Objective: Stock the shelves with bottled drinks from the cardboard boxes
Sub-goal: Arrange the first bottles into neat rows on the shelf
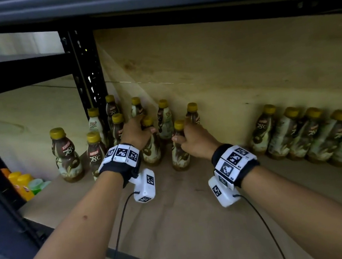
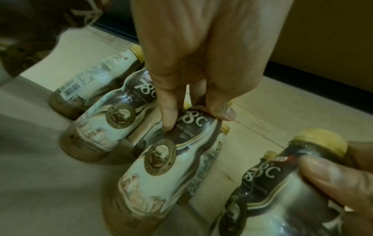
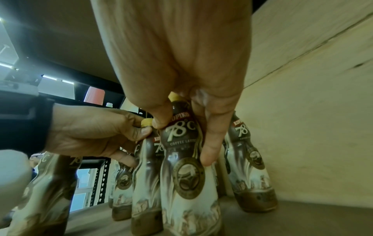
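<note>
Hands on two coffee bottles at the shelf's back left

Bottles stood in a loose cluster near the back left corner of the wooden shelf (image 1: pixel 202 224), beside the black upright post (image 1: pixel 88 75), and we had a hand on two of them. Our left hand (image 1: pixel 136 132) gripped the neck of the left bottle (image 1: pixel 151 147), thumb and fingers curled around it just under the yellow cap, as the left wrist view showed. Our right hand (image 1: pixel 194 141) grasped the right bottle (image 1: pixel 179 150) the same way, thumb on one side of the neck and fingers down the other. Both bottles stood upright on the shelf board, just beside each other, in front of the other bottles of the cluster. Two more bottles (image 1: pixel 80 151) stood apart toward the shelf's left edge. Along the back edge to the right, a row of bottles (image 1: pixel 312 132) ran against the wooden back panel (image 1: pixel 242 52). Past the shelf's left edge and lower down we could see orange-capped bottles (image 1: pixel 21 180) and a green cap (image 1: pixel 36 185). Each of our wrists carried a band with black-and-white markers (image 1: pixel 122 154) and a white, cabled unit.
</note>
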Demonstrator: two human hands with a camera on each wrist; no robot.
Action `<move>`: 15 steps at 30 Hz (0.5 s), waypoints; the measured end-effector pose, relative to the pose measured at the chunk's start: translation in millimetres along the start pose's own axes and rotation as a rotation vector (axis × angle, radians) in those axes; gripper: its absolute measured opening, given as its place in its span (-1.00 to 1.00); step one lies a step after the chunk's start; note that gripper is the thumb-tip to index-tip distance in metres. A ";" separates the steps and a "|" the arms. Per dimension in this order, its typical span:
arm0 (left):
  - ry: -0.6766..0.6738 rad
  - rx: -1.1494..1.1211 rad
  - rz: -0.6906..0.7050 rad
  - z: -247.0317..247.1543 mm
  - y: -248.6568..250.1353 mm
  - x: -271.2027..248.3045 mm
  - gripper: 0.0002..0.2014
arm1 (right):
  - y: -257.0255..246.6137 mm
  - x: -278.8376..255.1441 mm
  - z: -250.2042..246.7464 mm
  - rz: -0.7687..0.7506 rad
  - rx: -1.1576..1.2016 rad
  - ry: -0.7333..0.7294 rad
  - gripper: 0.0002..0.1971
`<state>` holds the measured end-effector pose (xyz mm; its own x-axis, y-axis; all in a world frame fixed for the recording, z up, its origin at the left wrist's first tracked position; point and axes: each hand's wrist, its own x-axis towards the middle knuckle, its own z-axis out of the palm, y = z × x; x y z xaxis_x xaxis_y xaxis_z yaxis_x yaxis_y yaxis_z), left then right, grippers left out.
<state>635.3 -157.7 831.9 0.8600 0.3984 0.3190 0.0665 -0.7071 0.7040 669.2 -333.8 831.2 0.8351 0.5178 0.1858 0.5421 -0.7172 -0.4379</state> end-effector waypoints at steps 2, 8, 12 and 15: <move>-0.004 0.010 -0.003 0.3 -0.6 -1.5 -0.57 | 4.3 0.6 2.7 0.000 0.043 0.004 -0.55; 0.054 0.103 0.019 -5.9 17.2 -9.0 -0.49 | 29.0 -10.7 -26.3 -0.073 0.160 -0.005 -0.20; 0.191 0.017 0.214 -18.7 72.9 -7.8 -0.53 | 89.0 -16.6 -92.1 0.063 0.004 0.309 -0.33; 0.148 -0.083 0.325 -0.9 118.2 -8.6 -0.67 | 143.0 -20.6 -126.2 0.248 -0.265 0.322 -0.39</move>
<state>635.3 -244.1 912.9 0.7462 0.2452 0.6190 -0.2452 -0.7631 0.5979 741.3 -505.9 875.8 0.9061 0.1752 0.3851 0.2927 -0.9168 -0.2718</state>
